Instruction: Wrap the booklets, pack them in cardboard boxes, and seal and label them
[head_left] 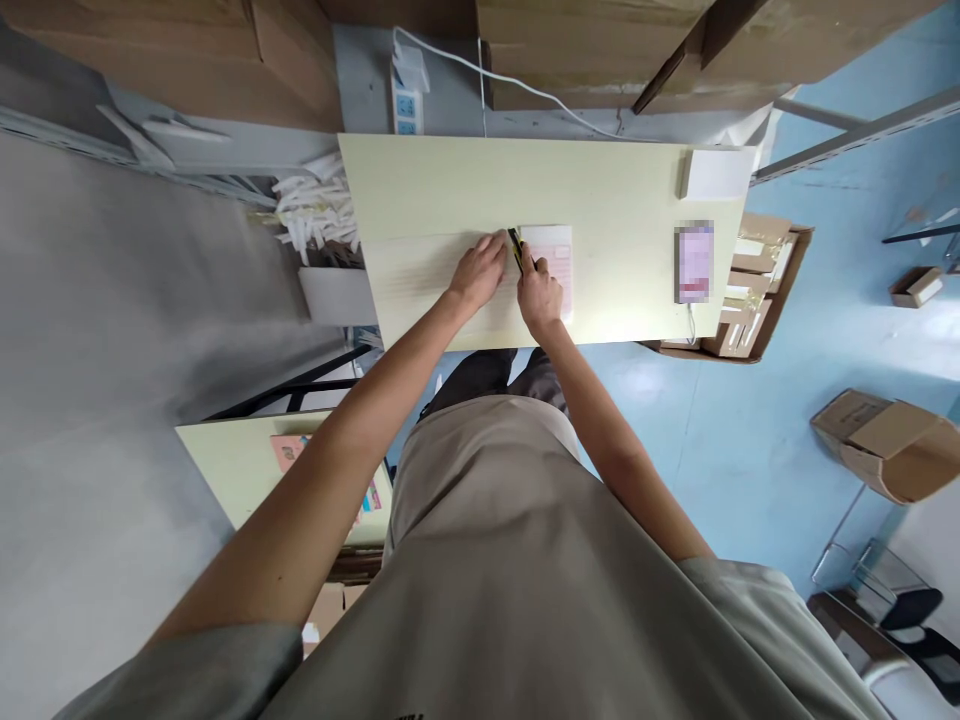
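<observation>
In the head view, my right hand (540,297) grips a black and yellow utility knife (515,247), its tip pointing away from me and toward the left. Below that hand lies a white sheet with pinkish-red print (556,262), partly covered by the fingers. My left hand (480,272) rests palm down just left of the knife, its fingers lying on a pale, faintly lined sheet (420,275) that blends into the tabletop. Whether the blade touches the paper is too small to tell. Both hands are over the middle of the cream table (600,185).
At the table's right are a white stack (720,175) and a blurred-out device (694,262) with a cable. Cardboard boxes (592,50) and a power strip (406,108) line the back. A bin of white strips (319,215) stands left; a carton (750,290) sits right.
</observation>
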